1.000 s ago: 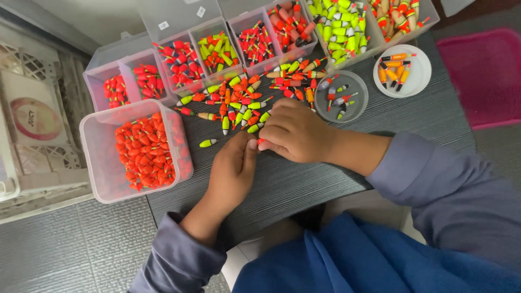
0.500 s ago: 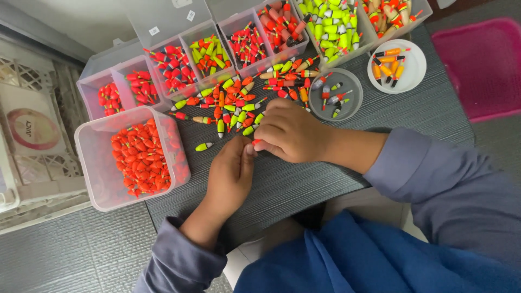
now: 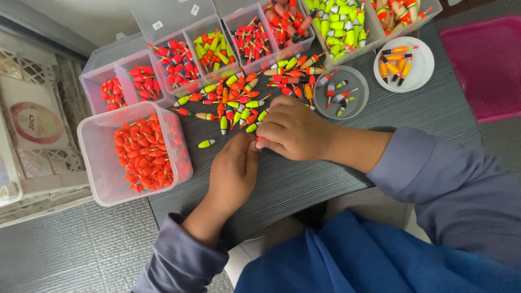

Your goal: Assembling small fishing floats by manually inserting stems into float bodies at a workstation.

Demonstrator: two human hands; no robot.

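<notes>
Both hands meet at the near edge of a loose pile of small fishing floats (image 3: pixel 239 100) in red, orange, yellow-green and black on a dark grey table (image 3: pixel 434 116). My right hand (image 3: pixel 293 130) has its fingers curled over red floats at the pile's near edge. My left hand (image 3: pixel 233 173) touches the same spot with its fingertips, pinching a small red float between the two hands. One yellow-green float (image 3: pixel 207 143) lies alone to the left.
A clear tub of red-orange floats (image 3: pixel 144 152) stands at the left table edge. Divided clear boxes (image 3: pixel 179 59) of sorted floats line the far side. A grey dish (image 3: pixel 342 92) and a white dish (image 3: pixel 404 65) hold a few floats. A pink tray (image 3: pixel 485 65) lies right, white crates (image 3: pixel 32 125) left.
Both hands stay together at the pile's near edge; the fingers shift slightly. The view has tilted a little.
</notes>
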